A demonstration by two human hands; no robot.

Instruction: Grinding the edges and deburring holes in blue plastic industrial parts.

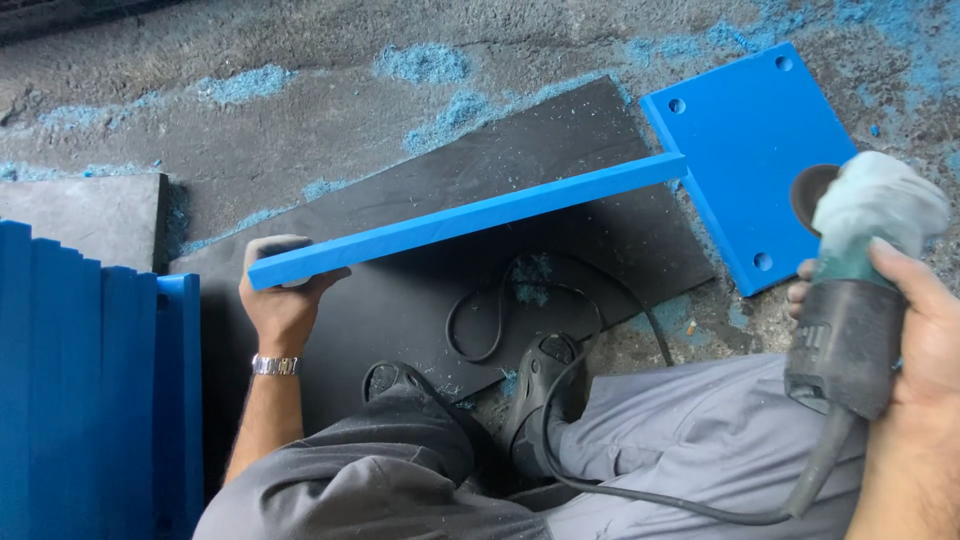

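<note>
Head: left hand (283, 305) grips smooth blue strip (470, 218).

wristwatch (275, 365): silver, metal band | trousers (700, 440): grey | shoes (545, 385): black

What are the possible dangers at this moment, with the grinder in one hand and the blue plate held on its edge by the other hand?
1. The left hand grips only one end of the blue plate; the long plate may tilt or slip.
2. The right hand holds the angle grinder alone, with bare fingers close to the disc.
3. The power cable loops around the shoes on the black mat; it could catch a foot.
</note>
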